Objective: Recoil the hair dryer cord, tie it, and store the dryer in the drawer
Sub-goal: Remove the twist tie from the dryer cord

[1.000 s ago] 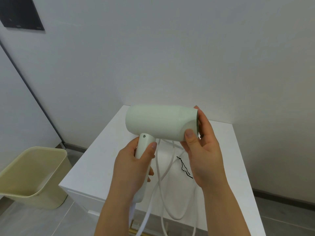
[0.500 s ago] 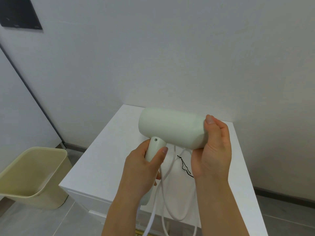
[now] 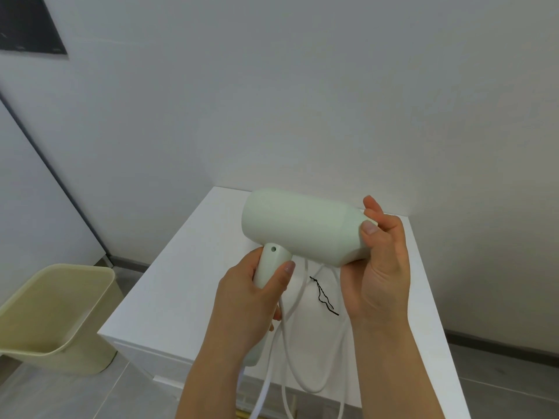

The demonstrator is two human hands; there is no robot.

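Observation:
A pale green hair dryer [image 3: 302,225] is held in the air above a white cabinet top [image 3: 181,282]. My left hand [image 3: 251,300] grips its handle from below. My right hand [image 3: 378,267] clasps the right end of the barrel, thumb on the near side. The white cord [image 3: 302,373] hangs from the handle in loose loops over the cabinet top and past its front edge. A thin black twist tie [image 3: 323,296] lies on the cabinet top between my hands. The drawer front below the top is mostly hidden by my arms.
A beige plastic bin [image 3: 57,316] stands on the grey floor left of the cabinet. White walls close in behind and to the left. A dark panel [image 3: 27,25] hangs on the wall at the top left.
The dryer has shifted right and a little away from me, its barrel tilting down to the right. My right hand moved from the barrel's underside to clasp its end.

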